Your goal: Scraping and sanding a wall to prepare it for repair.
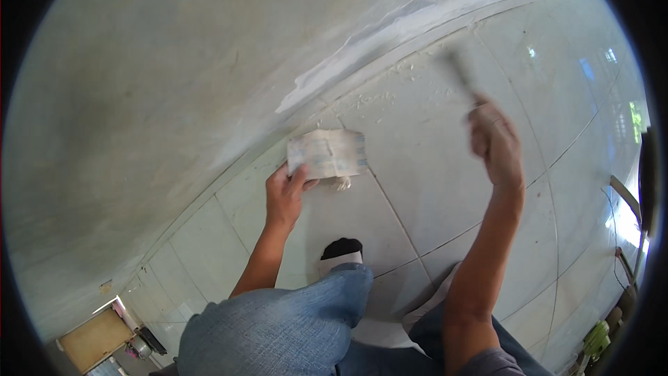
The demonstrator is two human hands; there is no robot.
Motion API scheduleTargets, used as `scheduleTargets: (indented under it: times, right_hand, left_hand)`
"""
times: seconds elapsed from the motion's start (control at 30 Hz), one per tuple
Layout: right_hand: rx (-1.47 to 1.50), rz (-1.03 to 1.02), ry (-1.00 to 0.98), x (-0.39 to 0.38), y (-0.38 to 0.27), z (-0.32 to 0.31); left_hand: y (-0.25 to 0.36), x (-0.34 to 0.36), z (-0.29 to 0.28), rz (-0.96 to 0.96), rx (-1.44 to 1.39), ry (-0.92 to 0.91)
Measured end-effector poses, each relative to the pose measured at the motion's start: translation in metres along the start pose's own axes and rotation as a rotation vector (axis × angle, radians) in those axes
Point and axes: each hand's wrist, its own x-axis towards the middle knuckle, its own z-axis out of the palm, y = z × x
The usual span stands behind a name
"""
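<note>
My left hand [285, 195] grips a pale, flat rectangular piece, like card or packaging [320, 154], with a small pale clump [342, 181] at its lower edge. My right hand [495, 136] is raised to the right, fingers closed round the handle of a tool [456, 69] whose motion-blurred far end looks like a scraper. Along the grey wall's base runs an irregular white patch [327, 63], with white flakes [376, 97] scattered on the tiles beside it.
The pale tiled floor [438, 167] meets the curving wall [174, 76]. My jeans and feet are at the bottom. A brown board [90, 341] with small items lies far lower left. Poles [626, 195] and a green object [595, 338] stand at the right edge.
</note>
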Motion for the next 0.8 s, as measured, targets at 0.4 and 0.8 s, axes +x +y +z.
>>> scheduleTargets:
  times: [0.4,0.8]
  right_hand:
    - [-1.364,-0.271,0.683,-0.066,-0.054,-0.195]
    - [-1.238,0.828,0.128,-0.646,-0.138,-0.148]
  left_hand:
    - [0.081,-0.15,-0.132,-0.076,0.88,-0.063]
    - [0.27,-0.445,-0.272,-0.454,1.043,0.117]
